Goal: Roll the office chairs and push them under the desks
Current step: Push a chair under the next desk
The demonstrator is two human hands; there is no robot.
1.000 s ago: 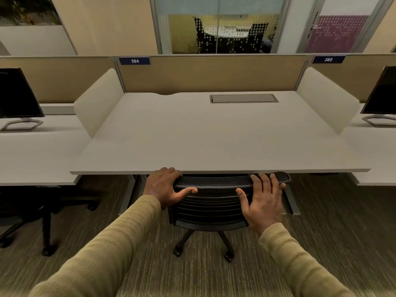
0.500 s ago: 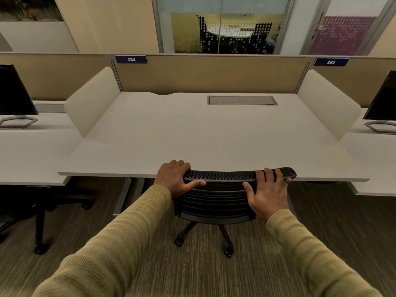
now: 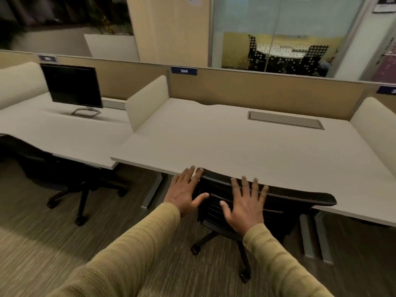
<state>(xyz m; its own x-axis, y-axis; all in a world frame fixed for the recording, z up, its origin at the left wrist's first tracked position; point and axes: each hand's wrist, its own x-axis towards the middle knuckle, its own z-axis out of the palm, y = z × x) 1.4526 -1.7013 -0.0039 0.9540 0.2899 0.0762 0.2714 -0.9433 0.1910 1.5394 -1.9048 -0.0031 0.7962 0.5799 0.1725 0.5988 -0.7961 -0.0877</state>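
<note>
With both olive knit sleeves (image 3: 132, 251) reaching forward from the bottom of the frame, the person's two hands are flat and spread, holding nothing. Left hand (image 3: 186, 191): fingers extended and splayed, tips at the front edge of the desk beside the left end of the chair's top rail; whether the palm touches the backrest cannot be told. Right hand (image 3: 246, 205): fingers fanned wide, palm facing the backrest, fingertips near the top rail; contact unclear owing to motion blur.

Black mesh office chair (image 3: 295, 202): seat hidden beneath the centre desk (image 3: 235, 146), backrest top rail level with and right against the desk's front edge, castor legs visible on the striped carpet (image 3: 42, 243) below.

Centre desk top is pale, with a grey cable hatch (image 3: 286, 120) set near its back edge. Cream side screens stand at either end.

Left neighbouring desk (image 3: 53, 133): dark monitor (image 3: 71, 85) on a wire-frame stand; a second black chair (image 3: 70, 174) sits partly beneath it.

Behind runs a tan partition (image 3: 257, 93) carrying a blue number plate (image 3: 183, 70). Further back, a glass-walled room (image 3: 278, 35) contains a table and chairs.
</note>
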